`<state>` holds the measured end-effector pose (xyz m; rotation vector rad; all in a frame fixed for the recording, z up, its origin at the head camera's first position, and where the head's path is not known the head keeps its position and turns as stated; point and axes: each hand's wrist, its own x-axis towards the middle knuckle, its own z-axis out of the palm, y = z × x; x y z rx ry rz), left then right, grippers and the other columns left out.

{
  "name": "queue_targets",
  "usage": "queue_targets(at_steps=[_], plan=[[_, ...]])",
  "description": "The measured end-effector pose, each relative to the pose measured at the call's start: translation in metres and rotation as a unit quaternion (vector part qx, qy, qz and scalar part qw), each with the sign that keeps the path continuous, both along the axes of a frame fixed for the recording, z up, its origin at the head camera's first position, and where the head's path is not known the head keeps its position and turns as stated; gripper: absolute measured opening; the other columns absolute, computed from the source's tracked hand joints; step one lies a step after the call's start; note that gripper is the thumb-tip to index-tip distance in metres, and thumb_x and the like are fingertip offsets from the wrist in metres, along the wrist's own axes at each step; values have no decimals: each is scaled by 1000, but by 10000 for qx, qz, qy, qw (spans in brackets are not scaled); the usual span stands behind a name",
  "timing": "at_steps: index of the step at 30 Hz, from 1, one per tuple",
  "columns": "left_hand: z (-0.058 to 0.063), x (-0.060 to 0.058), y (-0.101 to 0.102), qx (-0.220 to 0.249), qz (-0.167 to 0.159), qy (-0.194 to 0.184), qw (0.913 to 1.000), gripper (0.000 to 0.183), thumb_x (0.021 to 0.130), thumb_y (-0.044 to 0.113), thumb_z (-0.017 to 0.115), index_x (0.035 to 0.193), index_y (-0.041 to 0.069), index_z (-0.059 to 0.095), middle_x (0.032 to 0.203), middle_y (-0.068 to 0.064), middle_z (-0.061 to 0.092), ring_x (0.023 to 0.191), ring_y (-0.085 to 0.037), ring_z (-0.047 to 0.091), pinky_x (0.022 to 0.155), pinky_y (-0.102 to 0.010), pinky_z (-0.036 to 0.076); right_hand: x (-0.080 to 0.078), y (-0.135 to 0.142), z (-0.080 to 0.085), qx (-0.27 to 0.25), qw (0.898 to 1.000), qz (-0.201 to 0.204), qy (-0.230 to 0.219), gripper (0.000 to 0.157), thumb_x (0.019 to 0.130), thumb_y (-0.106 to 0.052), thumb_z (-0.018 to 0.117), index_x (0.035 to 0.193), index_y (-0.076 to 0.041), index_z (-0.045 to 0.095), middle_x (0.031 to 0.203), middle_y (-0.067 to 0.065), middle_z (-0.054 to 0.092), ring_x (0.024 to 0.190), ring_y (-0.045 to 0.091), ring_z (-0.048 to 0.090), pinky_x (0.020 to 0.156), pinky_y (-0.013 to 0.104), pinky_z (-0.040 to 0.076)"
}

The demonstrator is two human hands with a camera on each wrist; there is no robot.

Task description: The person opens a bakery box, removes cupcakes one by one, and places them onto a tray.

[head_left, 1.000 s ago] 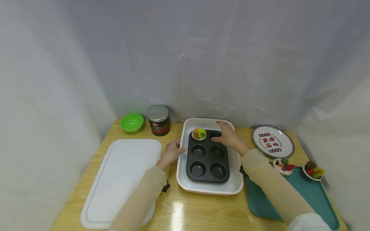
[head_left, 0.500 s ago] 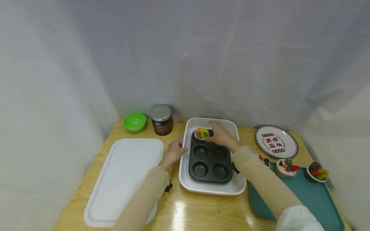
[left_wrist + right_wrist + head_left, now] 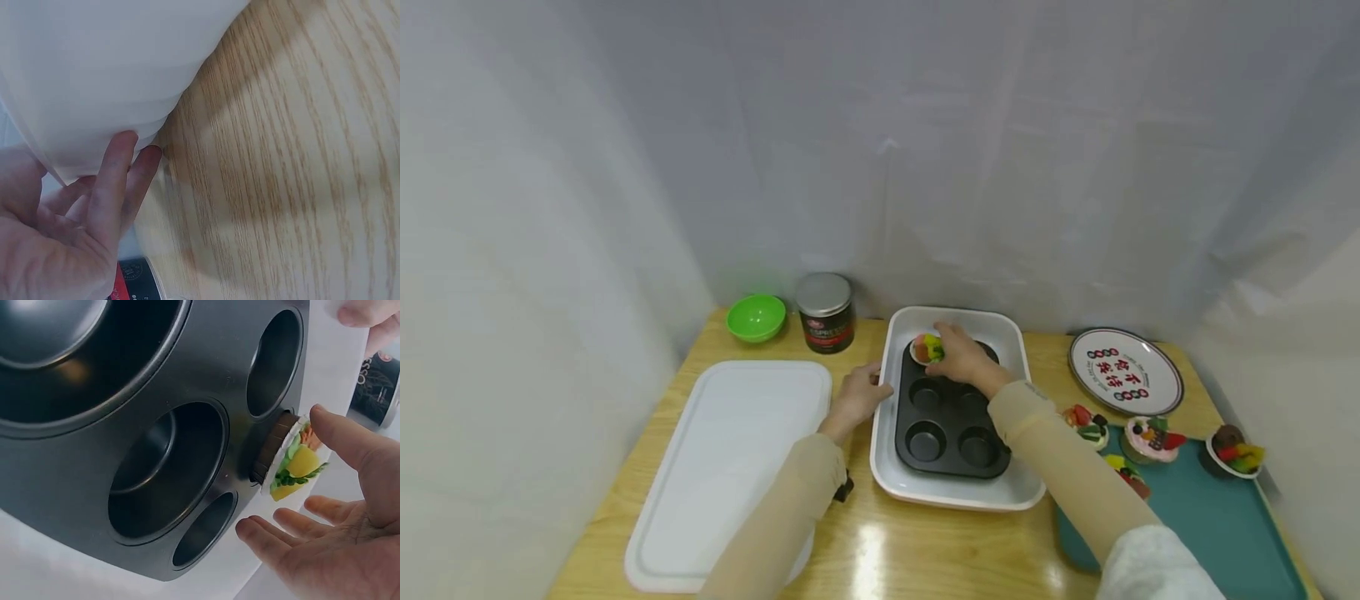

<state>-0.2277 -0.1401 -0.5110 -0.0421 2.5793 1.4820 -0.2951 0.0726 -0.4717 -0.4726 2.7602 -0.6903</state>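
A black muffin tin [image 3: 951, 417] lies inside a white rectangular basin [image 3: 887, 487]. In the tin's back left cup sits a cupcake [image 3: 927, 350] with a colourful topping; its brown wrapper shows in the right wrist view. My right hand [image 3: 962, 358] reaches over the back of the tin. Its thumb and fingers [image 3: 262, 540] are spread around the cupcake [image 3: 290, 464], thumb tip right at its edge. My left hand [image 3: 853, 402] holds the basin's left rim. In the left wrist view, its fingers [image 3: 112, 181] lie along the outer wall, with the thumb over the rim.
To the left lies a white board [image 3: 737, 458]. A green bowl [image 3: 756, 318] and a coffee tin [image 3: 826, 315] stand at the back left. On the right, several decorated cupcakes [image 3: 1152, 440] stand on a teal tray [image 3: 1213, 533], with a plate [image 3: 1125, 371] behind.
My right hand has moved left across the tin's back, from the right cup to the cupcake. My left hand stays at the basin's rim. The view has shifted slightly.
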Motion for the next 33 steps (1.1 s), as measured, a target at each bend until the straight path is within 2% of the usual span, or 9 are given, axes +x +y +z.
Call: queue_targets(at_steps=[4, 8, 17, 24, 33], plan=[[-2, -1, 1, -24, 5, 13, 10000, 58, 89, 8, 63, 147, 6, 61, 125, -23, 76, 105, -29, 74, 88, -39, 64, -2, -3, -6, 54, 10000, -24, -43, 90, 95, -24, 78, 164, 0, 26, 168, 31, 30, 153, 45, 39, 126, 59, 36], [-4, -2, 2, 15, -17, -54, 10000, 59, 90, 9, 63, 149, 7, 60, 126, -22, 75, 107, -29, 74, 90, -39, 64, -2, -7, -9, 184, 9998, 2, -36, 86, 94, -23, 78, 162, 1, 30, 162, 30, 40, 148, 43, 46, 124, 57, 40], [-4, 0, 3, 8, -36, -37, 10000, 59, 91, 10, 63, 149, 7, 59, 126, -21, 75, 107, -28, 73, 90, -40, 63, -1, -15, -11, 308, 9994, -78, 163, 78, 93, -19, 80, 156, 0, 40, 153, 29, 49, 141, 44, 51, 120, 56, 45], [-2, 0, 3, 47, -25, -108, 9999, 60, 91, 10, 62, 151, 8, 58, 128, -21, 75, 109, -28, 72, 91, -41, 63, -2, -17, -16, 437, 9975, -292, 475, 59, 91, -17, 82, 140, -5, 52, 138, 26, 59, 125, 45, 60, 107, 57, 53], [-4, -2, 2, 32, 66, -180, 9998, 60, 91, 11, 63, 151, 9, 58, 129, -20, 75, 111, -28, 72, 94, -41, 63, -5, -20, -18, 352, 9954, -311, 838, 56, 87, -15, 85, 132, -1, 57, 126, 24, 65, 112, 41, 67, 100, 54, 57]])
